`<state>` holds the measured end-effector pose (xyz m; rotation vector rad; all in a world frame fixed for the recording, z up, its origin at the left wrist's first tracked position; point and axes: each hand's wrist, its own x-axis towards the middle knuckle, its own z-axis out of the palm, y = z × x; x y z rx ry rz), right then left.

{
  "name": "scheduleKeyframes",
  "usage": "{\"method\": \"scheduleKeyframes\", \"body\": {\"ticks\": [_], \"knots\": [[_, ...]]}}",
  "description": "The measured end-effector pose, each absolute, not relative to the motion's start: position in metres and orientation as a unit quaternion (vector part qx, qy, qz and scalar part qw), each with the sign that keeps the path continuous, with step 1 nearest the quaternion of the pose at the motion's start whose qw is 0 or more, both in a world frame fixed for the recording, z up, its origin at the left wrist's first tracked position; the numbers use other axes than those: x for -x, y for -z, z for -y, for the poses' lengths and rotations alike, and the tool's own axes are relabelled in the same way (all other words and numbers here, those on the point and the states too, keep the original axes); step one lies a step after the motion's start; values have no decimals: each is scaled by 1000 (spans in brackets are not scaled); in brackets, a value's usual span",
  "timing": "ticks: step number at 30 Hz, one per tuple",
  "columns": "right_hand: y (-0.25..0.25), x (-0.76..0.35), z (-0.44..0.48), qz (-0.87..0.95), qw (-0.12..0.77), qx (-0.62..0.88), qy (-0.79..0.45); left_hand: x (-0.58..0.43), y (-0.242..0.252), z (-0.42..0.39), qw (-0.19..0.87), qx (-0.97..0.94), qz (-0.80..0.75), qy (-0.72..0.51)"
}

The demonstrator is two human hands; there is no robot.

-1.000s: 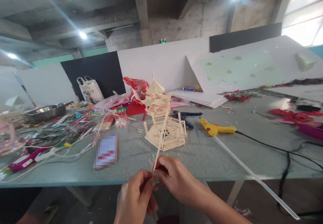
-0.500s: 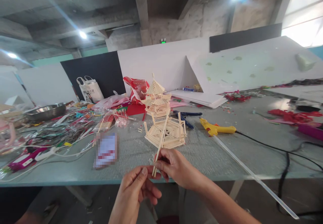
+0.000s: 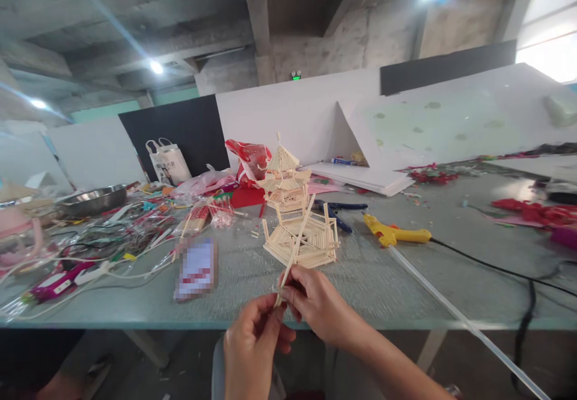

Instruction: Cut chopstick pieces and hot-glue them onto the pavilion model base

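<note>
Thin wooden sticks [image 3: 297,243], seemingly two side by side, slant upward from my hands at the table's front edge. My right hand [image 3: 318,301] grips them near their lower part between thumb and fingers. At their lower end, my left hand [image 3: 256,337] is closed with thumb and fingertips pinching them. Behind the sticks lies a six-sided stick base [image 3: 322,257] with short upright posts, partly hidden by them. Farther back stands a small pagoda-like stick model [image 3: 285,174] with a pointed roof.
A yellow glue gun [image 3: 399,235] with a long clear glue stick and black cord lies right. Dark blue pliers [image 3: 338,215] rest behind the base. To the left are a blurred phone-like object [image 3: 197,270], cables, wrappers and a metal bowl [image 3: 97,200]. White boards [image 3: 360,174] stand behind.
My left hand has moved up and closed its fingers on the sticks' lower end. The right hand keeps its grip. The whole view has shifted slightly.
</note>
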<state>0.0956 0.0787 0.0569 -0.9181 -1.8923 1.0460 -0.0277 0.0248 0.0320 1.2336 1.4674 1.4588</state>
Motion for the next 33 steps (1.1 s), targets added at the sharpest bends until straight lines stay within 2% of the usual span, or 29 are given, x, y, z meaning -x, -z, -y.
{"method": "scheduleKeyframes", "body": {"ticks": [8,21,29,33], "knots": [[-59,-95,-73,750,408,350,-386,22,-27,-21,211,-497,-609,-581],[-48,-89,-71,772,432,346,-312,28,-19,-26,319,-425,-543,-649],[-45,-87,-71,770,453,327,-308,25,-13,-26,268,-431,-497,-704],[-41,-86,-68,754,455,318,-351,27,-13,-25,280,-448,-466,-710]]}}
